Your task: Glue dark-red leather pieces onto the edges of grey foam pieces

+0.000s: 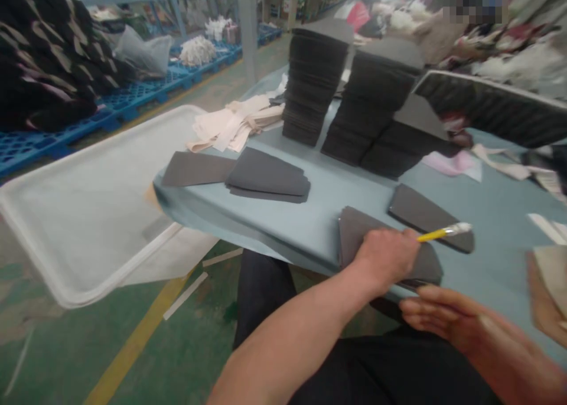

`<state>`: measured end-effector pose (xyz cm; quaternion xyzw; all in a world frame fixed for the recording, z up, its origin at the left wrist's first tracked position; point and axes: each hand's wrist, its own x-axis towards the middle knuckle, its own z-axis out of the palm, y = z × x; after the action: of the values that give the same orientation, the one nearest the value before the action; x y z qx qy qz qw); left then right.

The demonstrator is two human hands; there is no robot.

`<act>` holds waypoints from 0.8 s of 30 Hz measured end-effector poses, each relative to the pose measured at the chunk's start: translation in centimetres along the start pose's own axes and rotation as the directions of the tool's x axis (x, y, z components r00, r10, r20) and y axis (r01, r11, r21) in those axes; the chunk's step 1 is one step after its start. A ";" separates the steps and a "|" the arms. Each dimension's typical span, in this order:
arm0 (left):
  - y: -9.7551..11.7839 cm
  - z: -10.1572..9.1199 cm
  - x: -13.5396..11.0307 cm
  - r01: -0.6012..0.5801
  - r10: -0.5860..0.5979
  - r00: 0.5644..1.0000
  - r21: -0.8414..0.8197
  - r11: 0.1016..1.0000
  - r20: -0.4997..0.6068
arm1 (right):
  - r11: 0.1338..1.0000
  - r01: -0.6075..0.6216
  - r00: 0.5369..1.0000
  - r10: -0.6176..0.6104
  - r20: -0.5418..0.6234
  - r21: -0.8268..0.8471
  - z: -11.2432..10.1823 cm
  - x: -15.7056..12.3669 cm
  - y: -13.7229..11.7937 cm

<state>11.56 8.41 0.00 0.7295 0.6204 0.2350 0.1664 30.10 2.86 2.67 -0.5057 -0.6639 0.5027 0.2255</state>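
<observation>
My left hand (388,254) is closed round a slim yellow pen-like stick (432,235); its whitish end points right. That hand rests on a small stack of dark grey tapered pieces (352,231) at the table's near edge. My right hand (436,313), fingers stretched out together, is beside the near right edge of this stack, and I cannot tell if it touches. Just beyond lies another dark tapered stack (425,213). Farther left, more dark pieces (268,172) overlap a brownish one (197,169).
Tall stacks of dark pieces (312,80) stand at the back of the blue-grey table (292,228). Pale fabric strips (239,121) lie left of them. A white tray-like surface (97,198) adjoins at left. Blue pallets (146,95) hold goods behind. Beige material (551,275) is at right.
</observation>
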 end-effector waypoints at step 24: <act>-1.4 -3.2 1.7 0.122 -0.092 0.967 -0.118 0.985 0.237 | 0.886 0.116 0.899 -0.286 -0.332 -0.449 -1.4 -1.5 3.1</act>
<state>8.84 10.17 2.13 0.7047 0.6185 0.1799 0.2975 33.21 2.14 0.76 -0.5587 -0.7474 0.2113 0.2908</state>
